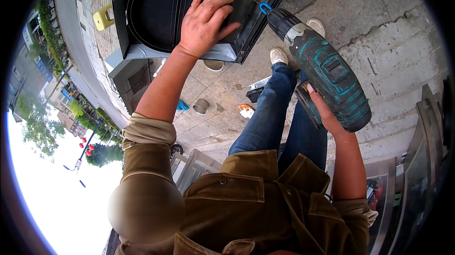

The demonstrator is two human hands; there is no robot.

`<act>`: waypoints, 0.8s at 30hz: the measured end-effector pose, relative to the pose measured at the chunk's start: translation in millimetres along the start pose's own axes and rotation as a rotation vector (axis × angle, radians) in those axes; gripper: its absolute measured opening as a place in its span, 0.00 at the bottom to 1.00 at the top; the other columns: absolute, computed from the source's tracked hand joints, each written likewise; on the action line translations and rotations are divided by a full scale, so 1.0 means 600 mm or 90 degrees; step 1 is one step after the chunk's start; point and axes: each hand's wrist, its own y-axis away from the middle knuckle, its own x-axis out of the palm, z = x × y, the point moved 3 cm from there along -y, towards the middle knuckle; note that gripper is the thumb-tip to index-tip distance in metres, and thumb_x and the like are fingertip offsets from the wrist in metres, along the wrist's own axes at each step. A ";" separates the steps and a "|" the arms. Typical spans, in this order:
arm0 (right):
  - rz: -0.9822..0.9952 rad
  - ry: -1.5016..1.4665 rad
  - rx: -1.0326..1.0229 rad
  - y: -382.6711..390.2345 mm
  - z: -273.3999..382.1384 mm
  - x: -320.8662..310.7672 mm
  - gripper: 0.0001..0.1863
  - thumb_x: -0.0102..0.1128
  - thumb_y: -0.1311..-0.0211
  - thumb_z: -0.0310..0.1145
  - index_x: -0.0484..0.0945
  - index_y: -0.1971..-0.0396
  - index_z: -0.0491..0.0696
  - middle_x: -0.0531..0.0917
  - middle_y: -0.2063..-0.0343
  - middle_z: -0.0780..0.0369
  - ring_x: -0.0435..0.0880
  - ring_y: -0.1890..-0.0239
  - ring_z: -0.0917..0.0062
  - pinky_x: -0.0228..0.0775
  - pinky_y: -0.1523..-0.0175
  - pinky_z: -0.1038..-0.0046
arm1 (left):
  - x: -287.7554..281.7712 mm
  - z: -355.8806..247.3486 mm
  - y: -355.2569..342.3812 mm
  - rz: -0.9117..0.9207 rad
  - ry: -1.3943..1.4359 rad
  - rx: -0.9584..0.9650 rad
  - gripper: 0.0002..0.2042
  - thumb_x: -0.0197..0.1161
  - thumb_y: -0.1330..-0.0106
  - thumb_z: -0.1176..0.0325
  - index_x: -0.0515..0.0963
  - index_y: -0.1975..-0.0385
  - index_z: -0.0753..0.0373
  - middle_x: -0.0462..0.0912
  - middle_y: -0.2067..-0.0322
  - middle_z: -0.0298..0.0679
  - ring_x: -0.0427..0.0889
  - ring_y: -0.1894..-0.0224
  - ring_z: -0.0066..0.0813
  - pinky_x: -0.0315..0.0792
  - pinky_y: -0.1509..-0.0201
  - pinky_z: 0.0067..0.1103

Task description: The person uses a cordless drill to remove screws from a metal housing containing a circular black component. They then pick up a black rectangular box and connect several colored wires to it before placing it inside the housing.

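My left hand [204, 25] is spread, fingers stretched, over a black metal casing with a round ribbed recess [156, 11] at the top of the view. Whether its fingertips touch the casing, I cannot tell. On the right, my right hand [324, 110] grips a worn teal and black cordless drill [327, 68] by its handle. The drill points up and left, and a blue loop-like piece [266, 7] shows at its nose, close to the casing's metal edge [265, 15]. The drill's body hides most of the right hand's fingers.
A yellow handle-like piece [103, 16] sticks out left of the casing. On the paved floor are a grey cup [201, 106], a blue item [182, 105] and an orange-white packet [246, 111]. A glass-fronted cabinet [410, 174] stands at the right, a translucent bin [196, 167] below the cup.
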 end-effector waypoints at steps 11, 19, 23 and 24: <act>-0.022 -0.486 0.252 -0.020 0.029 -0.003 0.22 0.66 0.49 0.22 0.78 0.51 0.41 0.85 0.65 0.63 0.82 0.64 0.84 0.74 0.58 0.82 | -0.001 -0.001 -0.002 -0.003 0.011 0.001 0.19 0.75 0.55 0.66 0.75 0.64 0.58 0.77 0.52 0.34 0.70 0.38 0.34 0.61 0.37 0.36; -0.009 -0.211 0.175 -0.042 0.065 -0.029 0.20 0.68 0.55 0.32 0.79 0.59 0.45 0.84 0.68 0.59 0.84 0.67 0.68 0.75 0.62 0.73 | -0.001 0.001 -0.002 0.004 0.016 0.002 0.19 0.74 0.55 0.66 0.75 0.63 0.58 0.77 0.52 0.34 0.70 0.38 0.35 0.62 0.38 0.36; 0.015 -0.052 0.098 -0.058 0.093 -0.045 0.19 0.68 0.58 0.33 0.77 0.62 0.47 0.82 0.70 0.58 0.83 0.68 0.63 0.74 0.63 0.70 | 0.001 0.000 -0.003 -0.009 -0.007 0.001 0.16 0.72 0.53 0.62 0.76 0.65 0.56 0.77 0.52 0.30 0.71 0.39 0.30 0.65 0.39 0.37; 0.031 -0.029 0.096 -0.060 0.098 -0.048 0.19 0.68 0.56 0.31 0.78 0.60 0.46 0.83 0.70 0.58 0.84 0.67 0.67 0.74 0.63 0.73 | 0.001 0.000 -0.004 -0.004 -0.007 -0.001 0.16 0.71 0.53 0.62 0.76 0.65 0.56 0.77 0.52 0.30 0.71 0.39 0.30 0.65 0.39 0.37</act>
